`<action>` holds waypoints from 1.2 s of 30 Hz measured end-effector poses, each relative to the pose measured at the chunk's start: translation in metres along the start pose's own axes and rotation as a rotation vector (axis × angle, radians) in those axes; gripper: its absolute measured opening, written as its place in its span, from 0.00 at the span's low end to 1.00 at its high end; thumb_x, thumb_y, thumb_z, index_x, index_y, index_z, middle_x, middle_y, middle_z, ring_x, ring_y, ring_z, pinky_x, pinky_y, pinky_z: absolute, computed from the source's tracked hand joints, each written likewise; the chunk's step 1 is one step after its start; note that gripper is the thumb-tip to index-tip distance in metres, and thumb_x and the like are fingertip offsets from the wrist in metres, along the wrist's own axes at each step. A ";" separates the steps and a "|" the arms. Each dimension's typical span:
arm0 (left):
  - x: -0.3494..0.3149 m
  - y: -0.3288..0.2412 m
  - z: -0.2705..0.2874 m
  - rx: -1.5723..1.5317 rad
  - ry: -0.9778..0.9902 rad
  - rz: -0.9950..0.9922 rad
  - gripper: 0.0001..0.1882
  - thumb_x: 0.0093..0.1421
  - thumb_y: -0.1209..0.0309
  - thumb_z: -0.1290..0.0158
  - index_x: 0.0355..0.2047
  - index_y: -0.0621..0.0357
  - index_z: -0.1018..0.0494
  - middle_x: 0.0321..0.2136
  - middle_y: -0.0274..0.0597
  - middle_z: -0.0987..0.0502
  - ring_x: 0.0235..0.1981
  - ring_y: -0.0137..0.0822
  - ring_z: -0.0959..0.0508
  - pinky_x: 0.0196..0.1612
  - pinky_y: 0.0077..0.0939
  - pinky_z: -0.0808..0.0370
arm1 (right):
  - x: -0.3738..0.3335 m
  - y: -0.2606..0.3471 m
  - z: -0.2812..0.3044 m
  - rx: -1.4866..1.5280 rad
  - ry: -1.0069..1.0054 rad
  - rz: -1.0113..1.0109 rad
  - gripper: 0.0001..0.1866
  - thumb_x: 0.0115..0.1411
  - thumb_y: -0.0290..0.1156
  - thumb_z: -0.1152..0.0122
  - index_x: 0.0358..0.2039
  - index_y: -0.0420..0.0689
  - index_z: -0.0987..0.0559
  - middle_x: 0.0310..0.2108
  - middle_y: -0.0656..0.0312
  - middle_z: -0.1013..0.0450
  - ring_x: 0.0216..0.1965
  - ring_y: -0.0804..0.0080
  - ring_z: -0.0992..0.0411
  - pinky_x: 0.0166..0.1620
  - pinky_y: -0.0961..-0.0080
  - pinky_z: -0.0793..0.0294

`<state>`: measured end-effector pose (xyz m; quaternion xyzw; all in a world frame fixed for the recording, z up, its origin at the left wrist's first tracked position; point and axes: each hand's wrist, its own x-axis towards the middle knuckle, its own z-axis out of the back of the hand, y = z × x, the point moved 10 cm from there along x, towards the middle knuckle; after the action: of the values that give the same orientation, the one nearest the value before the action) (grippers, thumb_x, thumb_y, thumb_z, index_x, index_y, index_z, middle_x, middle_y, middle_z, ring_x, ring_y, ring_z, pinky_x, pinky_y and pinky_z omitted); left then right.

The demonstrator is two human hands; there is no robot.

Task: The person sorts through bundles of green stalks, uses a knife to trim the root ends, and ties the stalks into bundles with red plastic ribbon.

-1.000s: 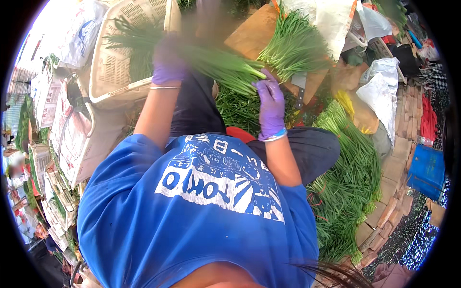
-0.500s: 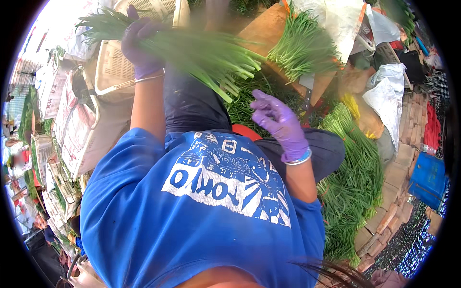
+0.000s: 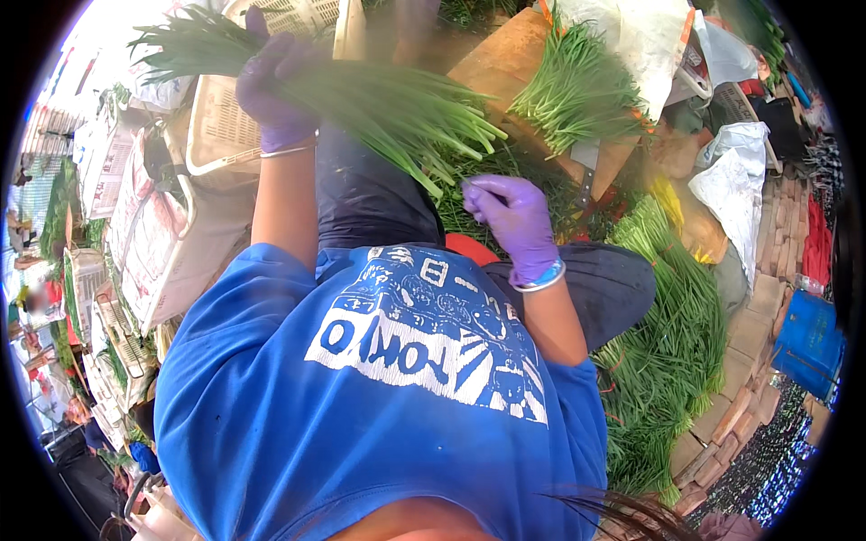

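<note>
In its purple glove, my left hand [image 3: 278, 86] is wrapped round a bunch of Chinese chives [image 3: 397, 108], whose pale stem ends fan out to the right and dark leaf tips stick out at the left. Just right of those stem ends is my right hand [image 3: 512, 216], gloved too, with its fingers curled in and the tips pressed together. What they pinch, if anything, is too small to make out. A second bunch of chives [image 3: 573, 95] lies on a brown board [image 3: 496, 56], beside a knife [image 3: 586, 164] with a wide blade and dark handle.
A large heap of chives [image 3: 663, 361] lies to my right on brick paving [image 3: 753, 329]. At left stand a cream plastic basket [image 3: 216, 126] and a white sack [image 3: 149, 234]. Loose greens cover the ground between my legs. A blue container [image 3: 809, 343] is at the far right.
My right hand has moved slightly left and down, and its fingers, spread before, have curled together. The left hand still grips the chives, shifted a little right in view.
</note>
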<state>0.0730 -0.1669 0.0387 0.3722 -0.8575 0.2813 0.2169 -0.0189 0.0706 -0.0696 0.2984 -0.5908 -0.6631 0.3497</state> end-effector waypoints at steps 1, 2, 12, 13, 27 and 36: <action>0.000 -0.003 0.001 0.026 -0.013 -0.014 0.26 0.46 0.75 0.51 0.49 0.56 0.35 0.19 0.21 0.37 0.22 0.18 0.37 0.40 0.21 0.40 | -0.006 -0.018 0.010 -0.013 0.003 -0.118 0.07 0.48 0.27 0.44 0.26 0.38 0.23 0.19 0.61 0.27 0.20 0.78 0.30 0.28 0.83 0.32; 0.000 -0.007 0.005 0.040 -0.064 -0.026 0.26 0.45 0.75 0.50 0.48 0.55 0.35 0.19 0.21 0.36 0.21 0.18 0.36 0.40 0.21 0.40 | -0.014 -0.037 0.021 -0.026 0.006 -0.236 0.07 0.48 0.28 0.44 0.25 0.38 0.23 0.19 0.60 0.27 0.20 0.77 0.30 0.28 0.82 0.32; -0.004 0.007 0.009 -0.059 -0.061 0.015 0.26 0.47 0.75 0.52 0.50 0.56 0.37 0.19 0.21 0.39 0.22 0.18 0.37 0.39 0.20 0.40 | -0.003 -0.032 0.001 0.148 -0.006 -0.108 0.22 0.46 0.29 0.38 0.44 0.40 0.29 0.51 0.52 0.40 0.50 0.65 0.37 0.49 0.72 0.35; -0.003 0.016 0.009 -0.111 -0.058 0.030 0.26 0.47 0.75 0.52 0.50 0.56 0.37 0.19 0.22 0.40 0.22 0.18 0.38 0.39 0.21 0.40 | 0.000 -0.020 0.003 0.133 -0.133 0.061 0.25 0.45 0.26 0.37 0.46 0.40 0.32 0.50 0.53 0.39 0.51 0.65 0.38 0.50 0.73 0.36; -0.011 0.041 0.049 -0.066 -0.104 0.114 0.27 0.45 0.77 0.53 0.49 0.54 0.36 0.19 0.22 0.37 0.22 0.21 0.36 0.39 0.24 0.39 | -0.001 -0.027 -0.023 0.756 -0.141 -0.140 0.11 0.52 0.25 0.45 0.37 0.37 0.25 0.44 0.56 0.31 0.45 0.72 0.33 0.50 0.78 0.37; 0.000 -0.005 0.015 0.128 -0.145 -0.003 0.24 0.46 0.75 0.52 0.47 0.58 0.34 0.19 0.23 0.37 0.21 0.19 0.37 0.39 0.19 0.40 | -0.075 -0.093 0.091 -1.086 0.032 -0.477 0.20 0.43 0.41 0.39 0.37 0.45 0.25 0.53 0.50 0.42 0.51 0.54 0.41 0.54 0.65 0.45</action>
<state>0.0747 -0.1789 0.0292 0.4057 -0.8508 0.3075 0.1303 -0.0599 0.1892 -0.1514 0.2113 -0.0780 -0.9262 0.3024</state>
